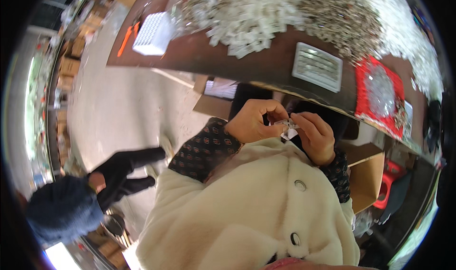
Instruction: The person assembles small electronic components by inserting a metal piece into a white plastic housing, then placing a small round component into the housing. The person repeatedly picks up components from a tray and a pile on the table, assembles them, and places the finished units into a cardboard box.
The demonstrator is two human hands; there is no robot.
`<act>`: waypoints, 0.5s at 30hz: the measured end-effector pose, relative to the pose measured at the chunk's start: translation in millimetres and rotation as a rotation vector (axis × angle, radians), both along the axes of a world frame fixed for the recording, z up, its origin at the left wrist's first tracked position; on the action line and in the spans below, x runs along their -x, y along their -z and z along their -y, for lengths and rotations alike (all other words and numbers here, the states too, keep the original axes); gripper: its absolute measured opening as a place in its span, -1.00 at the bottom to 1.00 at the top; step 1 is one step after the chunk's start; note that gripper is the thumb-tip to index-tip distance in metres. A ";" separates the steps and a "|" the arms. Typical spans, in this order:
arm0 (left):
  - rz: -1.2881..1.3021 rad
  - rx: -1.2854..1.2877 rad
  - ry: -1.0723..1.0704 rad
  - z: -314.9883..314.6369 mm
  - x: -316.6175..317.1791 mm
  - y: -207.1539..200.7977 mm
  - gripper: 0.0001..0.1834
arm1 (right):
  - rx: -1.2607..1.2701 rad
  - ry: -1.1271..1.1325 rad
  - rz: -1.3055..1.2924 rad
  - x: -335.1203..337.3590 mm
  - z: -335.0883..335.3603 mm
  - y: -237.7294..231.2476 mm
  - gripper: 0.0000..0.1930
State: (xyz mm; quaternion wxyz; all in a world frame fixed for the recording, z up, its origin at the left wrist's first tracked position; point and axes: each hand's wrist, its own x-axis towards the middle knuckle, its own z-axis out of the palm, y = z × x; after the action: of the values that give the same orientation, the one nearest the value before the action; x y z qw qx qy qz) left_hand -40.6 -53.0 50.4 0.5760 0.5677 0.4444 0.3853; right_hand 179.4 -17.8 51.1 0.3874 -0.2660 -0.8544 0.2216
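Close in front of my body, my left hand [254, 121] and my right hand [314, 136] meet just off the table's near edge. Both are closed, fingertips pinching a small clear plastic piece [286, 123] between them. A bit of the piece shows below the fingers, and its exact kind is too small to tell. Beyond the hands, a white tray [317, 66] holding rows of small metal parts lies on the brown table [199, 56]. Further back are a heap of white, translucent plastic pieces [251, 30] and a heap of small metal parts [337, 20].
Orange-handled pliers [125, 41] and a white gridded block [154, 34] lie at the table's far left. A red bag [373, 87] with clear pieces sits right. Below are cardboard boxes [368, 175] and a red stool [390, 180]. A person [66, 208] is at the left.
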 end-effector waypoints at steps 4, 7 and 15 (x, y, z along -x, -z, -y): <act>0.292 -0.001 -0.453 39.9 37.1 97.0 -0.67 | 0.170 -0.019 0.009 27.3 17.1 14.7 -0.65; -0.326 0.144 -0.720 51.6 106.5 206.6 -0.52 | 0.368 0.014 0.030 39.4 30.1 19.5 -0.68; -0.644 0.445 -0.612 14.8 185.2 389.3 -0.29 | 0.396 0.115 0.113 53.8 40.1 20.7 -0.70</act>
State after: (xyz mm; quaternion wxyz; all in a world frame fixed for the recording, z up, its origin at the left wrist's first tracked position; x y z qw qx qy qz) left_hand -225.8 -67.8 -339.0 0.3773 0.3647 0.8174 0.2376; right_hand 125.6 -57.9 30.5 0.2909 -0.3972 -0.7981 0.3474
